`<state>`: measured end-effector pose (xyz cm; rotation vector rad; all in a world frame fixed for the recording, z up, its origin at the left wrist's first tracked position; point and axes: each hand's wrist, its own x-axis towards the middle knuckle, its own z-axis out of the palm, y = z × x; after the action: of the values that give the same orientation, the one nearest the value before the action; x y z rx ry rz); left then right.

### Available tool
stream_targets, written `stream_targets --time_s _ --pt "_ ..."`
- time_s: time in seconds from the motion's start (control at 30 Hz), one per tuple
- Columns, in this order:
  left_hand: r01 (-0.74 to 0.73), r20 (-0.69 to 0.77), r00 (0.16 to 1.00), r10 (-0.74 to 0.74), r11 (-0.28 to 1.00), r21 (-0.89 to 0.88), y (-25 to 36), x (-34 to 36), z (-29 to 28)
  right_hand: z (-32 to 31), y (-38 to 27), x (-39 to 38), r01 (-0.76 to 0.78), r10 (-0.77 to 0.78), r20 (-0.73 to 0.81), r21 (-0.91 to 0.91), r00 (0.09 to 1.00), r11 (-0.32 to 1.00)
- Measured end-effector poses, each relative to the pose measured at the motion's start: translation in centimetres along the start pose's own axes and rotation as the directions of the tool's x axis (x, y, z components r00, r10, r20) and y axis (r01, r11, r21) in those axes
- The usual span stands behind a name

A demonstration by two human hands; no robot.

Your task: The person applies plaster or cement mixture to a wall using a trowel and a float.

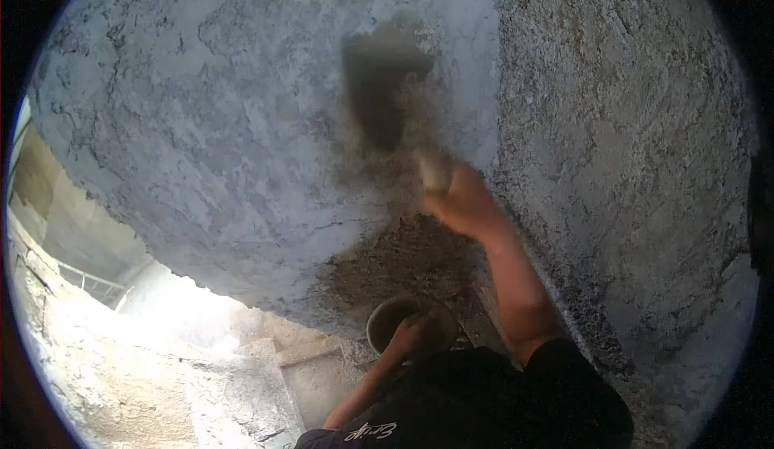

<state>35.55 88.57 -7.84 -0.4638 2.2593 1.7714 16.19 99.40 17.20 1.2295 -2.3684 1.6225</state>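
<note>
My right hand [463,205] is raised near the wall, its fingers closed around a pale, rounded, cup-like thing [435,172]. Motion smears both, so its exact kind is unclear. Just beyond it, a dark wet-looking patch [383,98] with blurred edges shows against the grey wall [242,126]. Lower down, close to my body, my left hand [413,333] reaches over the near rim of a round bowl [385,318], with its fingers curled inside. What those fingers grip, if anything, is hidden. A brown, damp-looking rough area [399,259] covers the wall just above the bowl.
A rough grey wall face [629,143] meets the smoother one along a vertical corner to my right. Bright light falls on a pale rough surface [153,368] at lower left. A thin railing [90,281] shows farther off there.
</note>
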Motion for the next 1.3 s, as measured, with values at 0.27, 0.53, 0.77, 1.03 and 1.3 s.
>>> stream_targets --time_s 0.27,0.53,0.77,1.03,1.3 --pt "-0.264 0.087 0.964 0.250 0.931 0.252 -4.5 -0.1 -0.4 1.9 5.5 0.8 -0.263 0.216 -0.226 -0.203 0.950 0.943" --pt "-0.211 0.132 0.970 0.206 0.977 0.029 -7.1 -0.6 -2.9 3.7 2.7 -5.0 -0.141 0.123 -0.106 -0.183 0.987 0.973" --pt "-0.089 0.149 0.986 0.081 0.995 0.048 -4.8 -5.0 -3.5 2.8 5.4 -0.8 -0.352 0.213 -0.374 -0.355 0.902 0.866" --pt "-0.305 0.145 0.946 0.290 0.948 0.094 -9.7 -4.1 -5.7 5.2 4.4 -7.4 -0.366 0.271 -0.260 -0.465 0.927 0.806" --pt "-0.253 0.298 0.938 0.177 0.937 0.241 -9.4 -4.5 -5.2 1.8 1.4 1.2 -0.361 0.280 -0.464 -0.094 0.841 0.928"
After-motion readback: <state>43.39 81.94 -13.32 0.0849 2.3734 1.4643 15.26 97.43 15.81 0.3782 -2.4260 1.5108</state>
